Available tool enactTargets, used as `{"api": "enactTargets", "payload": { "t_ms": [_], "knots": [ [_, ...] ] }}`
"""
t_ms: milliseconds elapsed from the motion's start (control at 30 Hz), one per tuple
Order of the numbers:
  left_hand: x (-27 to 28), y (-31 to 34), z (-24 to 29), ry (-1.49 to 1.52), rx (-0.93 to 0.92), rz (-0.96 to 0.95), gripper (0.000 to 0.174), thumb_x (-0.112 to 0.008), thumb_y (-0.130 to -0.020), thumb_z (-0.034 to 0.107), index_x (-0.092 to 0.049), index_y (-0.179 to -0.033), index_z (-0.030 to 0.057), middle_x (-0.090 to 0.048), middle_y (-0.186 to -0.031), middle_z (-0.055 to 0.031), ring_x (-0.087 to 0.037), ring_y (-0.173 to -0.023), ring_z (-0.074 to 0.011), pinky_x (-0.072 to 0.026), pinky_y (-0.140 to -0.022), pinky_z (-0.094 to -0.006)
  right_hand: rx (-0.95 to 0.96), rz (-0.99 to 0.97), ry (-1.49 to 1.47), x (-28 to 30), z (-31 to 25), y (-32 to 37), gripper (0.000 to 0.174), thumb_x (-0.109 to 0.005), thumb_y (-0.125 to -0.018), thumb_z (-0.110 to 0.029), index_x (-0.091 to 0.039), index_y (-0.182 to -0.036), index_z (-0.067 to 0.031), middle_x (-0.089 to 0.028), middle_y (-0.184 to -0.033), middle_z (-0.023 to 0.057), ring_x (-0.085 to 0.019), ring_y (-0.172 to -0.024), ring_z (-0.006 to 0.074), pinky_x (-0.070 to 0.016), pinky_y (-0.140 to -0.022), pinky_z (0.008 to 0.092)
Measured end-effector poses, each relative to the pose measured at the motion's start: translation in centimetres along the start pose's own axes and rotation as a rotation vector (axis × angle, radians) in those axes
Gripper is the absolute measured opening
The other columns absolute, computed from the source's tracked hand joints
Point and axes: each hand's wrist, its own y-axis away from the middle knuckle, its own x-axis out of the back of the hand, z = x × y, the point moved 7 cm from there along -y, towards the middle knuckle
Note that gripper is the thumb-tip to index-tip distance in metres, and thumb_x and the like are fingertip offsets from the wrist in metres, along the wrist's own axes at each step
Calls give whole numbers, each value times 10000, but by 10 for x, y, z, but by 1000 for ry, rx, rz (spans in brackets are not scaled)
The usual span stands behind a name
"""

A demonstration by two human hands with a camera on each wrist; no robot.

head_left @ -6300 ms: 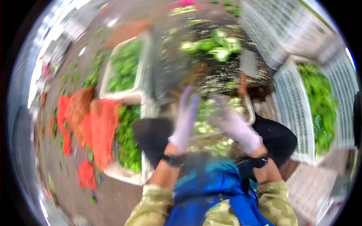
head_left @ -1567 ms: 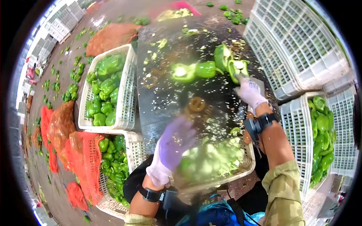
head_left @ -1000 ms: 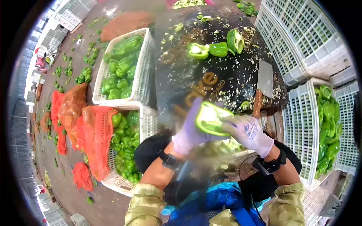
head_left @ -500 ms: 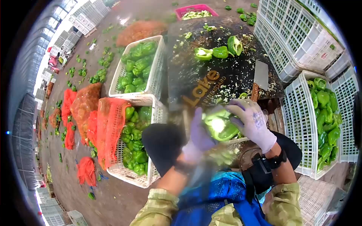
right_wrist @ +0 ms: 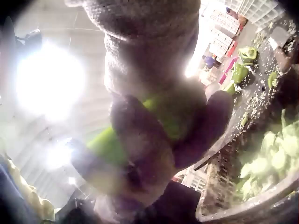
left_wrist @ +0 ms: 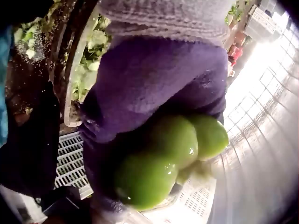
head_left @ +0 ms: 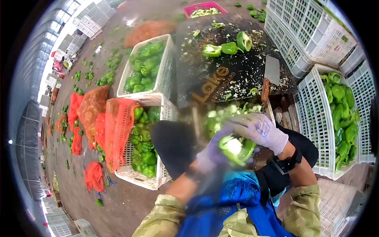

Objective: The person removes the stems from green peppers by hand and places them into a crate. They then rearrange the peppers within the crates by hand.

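A cut green pepper half [head_left: 237, 150], its pale inside facing up, is held between both gloved hands above the lap. The left hand [head_left: 213, 152] curls round it from the left and below; in the left wrist view its purple fingers [left_wrist: 159, 84] wrap the glossy green skin [left_wrist: 149, 179]. From above and the right, the right hand [head_left: 258, 130] grips the pepper, its fingers [right_wrist: 140, 144] bent over the green flesh [right_wrist: 110, 144] in the right wrist view. Just beyond the hands, a tray [head_left: 269, 111] holds pale green cores and scraps.
A dark board [head_left: 189, 79] strewn with seeds carries several cut pepper pieces [head_left: 230, 48] and a cleaver [head_left: 272, 71] at its right edge. Crates of peppers stand left [head_left: 170, 63] and right [head_left: 312, 114]. Stacked white crates [head_left: 292, 43] rise at back right, and red net bags [head_left: 118, 134] lie left.
The cleaver, earlier under the right hand, lies on the board. The right hand has come back with a pepper half to the left hand, and both have lowered it toward the lap.
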Motion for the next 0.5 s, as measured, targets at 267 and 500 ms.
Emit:
{"api": "enactTargets", "payload": {
  "t_ms": [267,500],
  "knots": [
    [-11,8,27,303,-85,-37,743,-678,-828,356,-352,-1442,93,-485,-1343,-255,-526,-1208,-391,-460,-1002,-547,-566,499,-392,24,71,44,427,-564,-839,89,-588,-1247,-37,-619,-1228,188,-647,-1062,298,-538,-857,342],
    [18,-9,45,262,-234,189,535,-606,-932,368,-442,-1356,85,-540,-1302,-121,-577,-1132,-256,-529,-843,-398,-586,195,-439,6,6,17,333,-629,-885,-168,-564,-1195,-66,-667,-881,164,-662,-774,297,-522,-684,396]
  ]
}}
